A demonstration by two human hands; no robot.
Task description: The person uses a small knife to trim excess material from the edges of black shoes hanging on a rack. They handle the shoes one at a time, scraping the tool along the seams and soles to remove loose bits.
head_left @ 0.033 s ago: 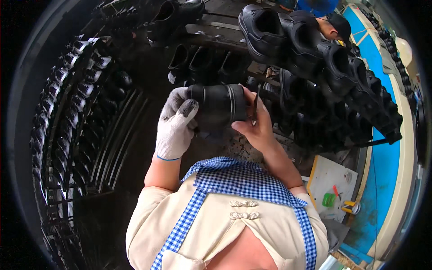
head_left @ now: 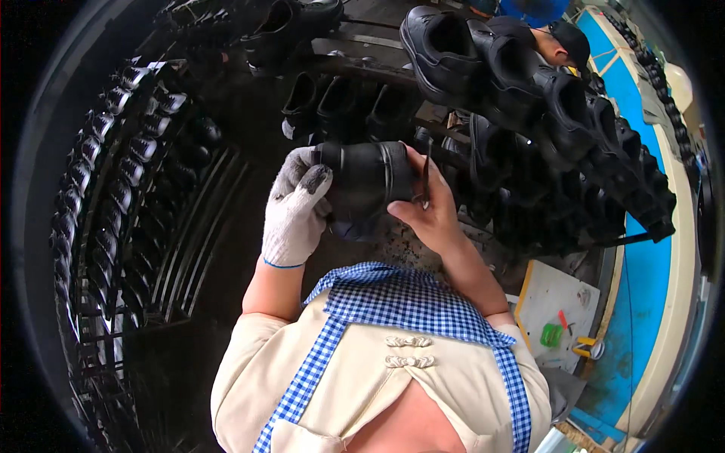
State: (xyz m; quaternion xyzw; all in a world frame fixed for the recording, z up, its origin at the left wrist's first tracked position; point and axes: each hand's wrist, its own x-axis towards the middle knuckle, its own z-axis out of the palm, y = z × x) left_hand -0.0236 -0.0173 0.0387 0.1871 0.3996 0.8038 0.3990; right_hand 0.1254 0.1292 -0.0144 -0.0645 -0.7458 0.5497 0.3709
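Through my remote feed, a dark metal rack with long parallel rails (head_left: pixel 198 226) lines the left side, pale glints of light along its outer tiers. A dark shelving frame with straight crossbars (head_left: pixel 370 72) spans the top centre. On the right I see a long, flat, bright-blue strip (head_left: pixel 646 294) with cream-coloured edging (head_left: pixel 679 260). A flat white board with a pale wooden edge (head_left: pixel 545 294) sits lower right, near dark, scrap-strewn flooring (head_left: pixel 411 253). Deep shadow fills the left-centre.
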